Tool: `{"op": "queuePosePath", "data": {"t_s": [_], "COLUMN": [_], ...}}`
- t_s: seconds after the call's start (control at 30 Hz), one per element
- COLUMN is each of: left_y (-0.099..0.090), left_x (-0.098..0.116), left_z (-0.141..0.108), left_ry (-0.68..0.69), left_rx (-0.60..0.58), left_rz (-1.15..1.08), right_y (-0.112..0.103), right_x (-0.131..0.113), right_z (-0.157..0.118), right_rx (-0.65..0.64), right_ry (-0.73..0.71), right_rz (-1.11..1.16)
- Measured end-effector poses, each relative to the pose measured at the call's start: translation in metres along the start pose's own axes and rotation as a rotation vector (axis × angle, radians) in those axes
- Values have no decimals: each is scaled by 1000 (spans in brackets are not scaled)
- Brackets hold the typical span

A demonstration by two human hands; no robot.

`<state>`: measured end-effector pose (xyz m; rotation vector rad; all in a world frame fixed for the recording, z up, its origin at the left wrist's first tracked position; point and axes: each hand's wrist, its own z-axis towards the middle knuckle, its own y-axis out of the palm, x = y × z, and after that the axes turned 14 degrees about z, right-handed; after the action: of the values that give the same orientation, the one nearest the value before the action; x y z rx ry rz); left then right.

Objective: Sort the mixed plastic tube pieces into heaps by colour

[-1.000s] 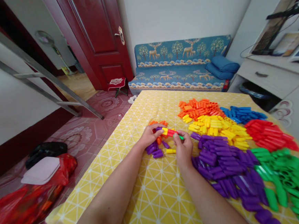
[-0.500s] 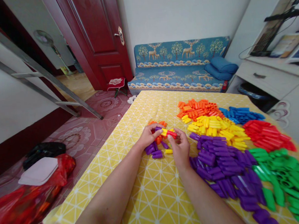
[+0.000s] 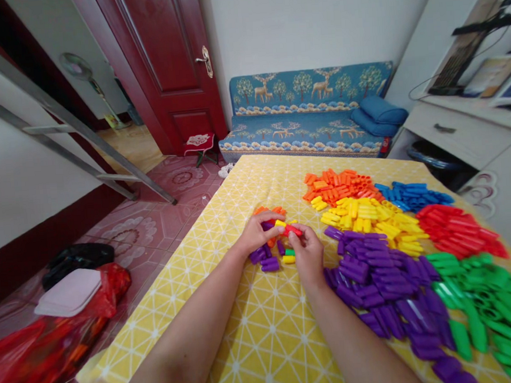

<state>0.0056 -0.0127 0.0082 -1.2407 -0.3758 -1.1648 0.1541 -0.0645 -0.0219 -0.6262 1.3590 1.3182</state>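
Note:
Over the yellow patterned tablecloth point(image 3: 266, 332), my two hands meet around a short joined row of plastic tube pieces. My left hand point(image 3: 254, 234) pinches the yellow piece point(image 3: 279, 223); its fingers partly cover a purple part beside it. Thumb and fingers of my right hand point(image 3: 308, 251) are closed on the red piece point(image 3: 294, 230) at the other end. Just below lie loose purple pieces point(image 3: 270, 264), a yellow piece point(image 3: 288, 259) and a green piece point(image 3: 289, 252). Orange pieces point(image 3: 271, 210) show behind my left hand.
Sorted heaps cover the table's right side: orange point(image 3: 341, 186), yellow point(image 3: 363, 213), blue point(image 3: 412, 194), red point(image 3: 460, 231), purple point(image 3: 382, 282) and green point(image 3: 498, 296). A blue sofa point(image 3: 307, 119) stands beyond the table. Bags point(image 3: 84, 323) lie on the floor at left.
The joined pieces have turned slightly and sit a little further left, with less purple showing. A green piece now shows beside my right hand. Both hands stay in nearly the same spot.

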Motion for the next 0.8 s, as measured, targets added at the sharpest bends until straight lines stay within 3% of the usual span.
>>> {"op": "queuePosePath", "data": {"t_s": [0.1,0.2,0.3,0.43,0.6,0.8], "left_y": [2,3,3,4,5,4], "left_x": [-4,-10,-12,-6,0,-3], "left_z": [1,2,3,2,0,-1], "left_ry": [-86,-144,-148,-112,-78,-38], "left_rx": [-15,81,123,68,17,-13], "left_rz": [-39,-115,-161,-160,-133,-16], "right_y": [-2,-5,-6,-1,3,3], "right_x": [2,1,-4,-10,-10,-7], "right_z": [1,1,0,-3,-4,-5], "right_rx": [39,107,53,-12,-139,-44], "right_ry": [-14,-80,-199,-351,-267,-149], "right_rz": [-17,-61,-255,-390,-340,-237]}}
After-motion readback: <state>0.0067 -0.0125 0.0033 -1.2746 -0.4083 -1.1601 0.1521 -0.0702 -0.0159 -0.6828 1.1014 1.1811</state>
